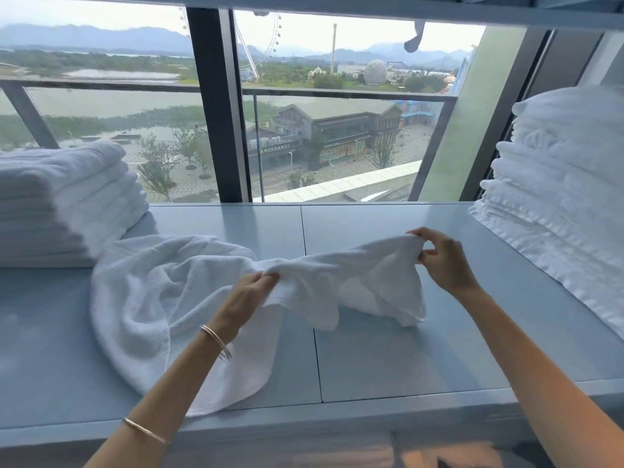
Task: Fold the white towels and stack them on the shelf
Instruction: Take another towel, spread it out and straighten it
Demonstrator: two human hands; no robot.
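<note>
A crumpled white towel (pixel 162 298) lies spread across the pale blue shelf (pixel 371 349), its left part bunched on the surface. My left hand (pixel 248 293) pinches the towel's upper edge near the middle. My right hand (pixel 442 261) pinches the edge further right, at a corner lifted a little off the shelf. The stretch of towel between both hands hangs slack, with a fold drooping onto the shelf below. A stack of folded white towels (pixel 64 204) sits at the left end of the shelf.
A tall pile of white towels (pixel 567 197) leans at the right end of the shelf. Behind the shelf is a large window with a dark frame (pixel 216 106). An upper shelf edge (pixel 371 8) runs overhead.
</note>
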